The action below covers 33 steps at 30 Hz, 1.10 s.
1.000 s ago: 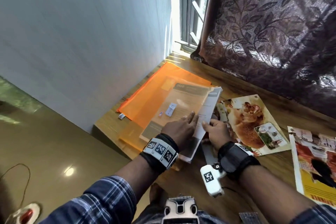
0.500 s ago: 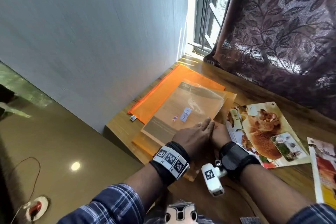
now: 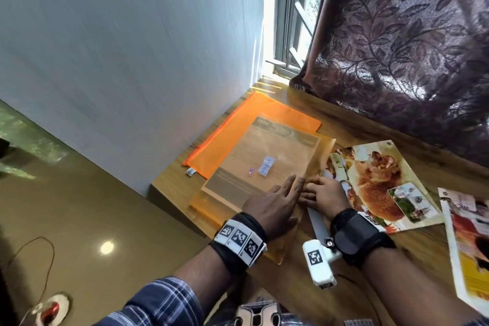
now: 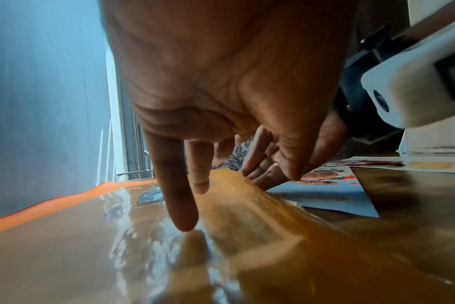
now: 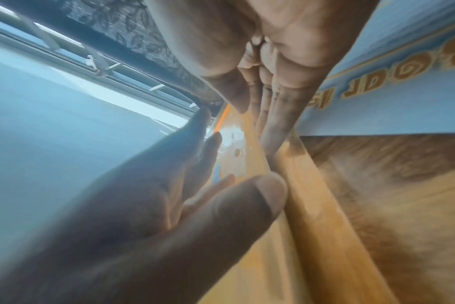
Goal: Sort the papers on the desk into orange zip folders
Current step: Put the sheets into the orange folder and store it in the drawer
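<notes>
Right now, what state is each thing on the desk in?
Top zip folder: flat, paper visible inside.
Bottom zip folder: flat, partly covered by the top one.
Left hand: fingers straight, pressing on the top folder.
Right hand: at the folder's right edge, grip unclear.
Animal-picture page: loose, unfiled.
Page at right: loose, unfiled.

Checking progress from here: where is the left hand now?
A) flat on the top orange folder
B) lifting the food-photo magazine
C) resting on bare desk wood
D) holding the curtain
A: the left hand lies with straight fingers on the top orange folder, which has a printed paper inside; the magazine lies flat to the right, beside the right hand.
</notes>
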Motion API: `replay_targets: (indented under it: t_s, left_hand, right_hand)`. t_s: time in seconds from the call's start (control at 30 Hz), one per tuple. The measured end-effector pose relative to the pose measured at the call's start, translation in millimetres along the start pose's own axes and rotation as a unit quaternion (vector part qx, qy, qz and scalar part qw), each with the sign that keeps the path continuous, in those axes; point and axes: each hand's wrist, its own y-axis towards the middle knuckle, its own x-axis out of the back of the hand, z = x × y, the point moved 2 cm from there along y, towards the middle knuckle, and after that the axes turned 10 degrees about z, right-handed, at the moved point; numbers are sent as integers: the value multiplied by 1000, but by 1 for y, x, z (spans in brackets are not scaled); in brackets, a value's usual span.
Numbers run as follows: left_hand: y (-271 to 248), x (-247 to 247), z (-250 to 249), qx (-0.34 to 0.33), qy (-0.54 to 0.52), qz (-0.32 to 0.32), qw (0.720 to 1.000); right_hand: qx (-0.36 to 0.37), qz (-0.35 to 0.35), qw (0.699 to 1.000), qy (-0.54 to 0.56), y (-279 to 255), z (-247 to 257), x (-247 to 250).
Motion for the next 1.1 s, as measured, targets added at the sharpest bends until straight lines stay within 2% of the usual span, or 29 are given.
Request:
replay_targets:
  t_s: [0.1, 0.23, 0.43, 0.6, 0.83, 1.1]
  left_hand:
    - [-5, -7, 4, 20, 37, 9, 999]
    - [-16, -10, 14, 37, 64, -60, 995]
    - [-31, -11, 37, -21, 45, -100, 994]
    - [-38, -20, 57, -85, 42, -147, 985]
    - [-57, -38, 93, -134, 39, -146, 979]
    - [-93, -61, 111, -118, 36, -140, 982]
  right_hand:
    - [21, -38, 995, -89, -9, -9, 3]
    - [54, -65, 977, -196, -27, -14, -4]
    - [91, -128, 939, -306, -58, -29, -34]
    - [55, -198, 907, -368, -86, -45, -66]
    - [23, -285, 894, -346, -115, -67, -108]
    - [74, -324, 882, -335, -146, -102, -138]
